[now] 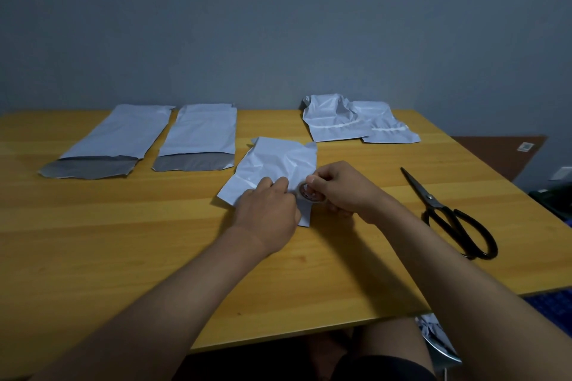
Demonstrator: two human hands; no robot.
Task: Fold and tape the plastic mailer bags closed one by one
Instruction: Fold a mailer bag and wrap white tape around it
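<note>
**Both hands on the crumpled mailer**

Your left hand [268,210] presses flat on the folded mailer bag [275,168] at table [123,241] centre, fingers together. At its 3 o'clock, your right hand [339,189] pinches a tape roll [308,192] against the bag's near edge. Black scissors [448,213] lie further toward 3 o'clock.

crumpled white mailer [275,164] | mid-table, folded | tape roll [309,193] on near edge
</note>
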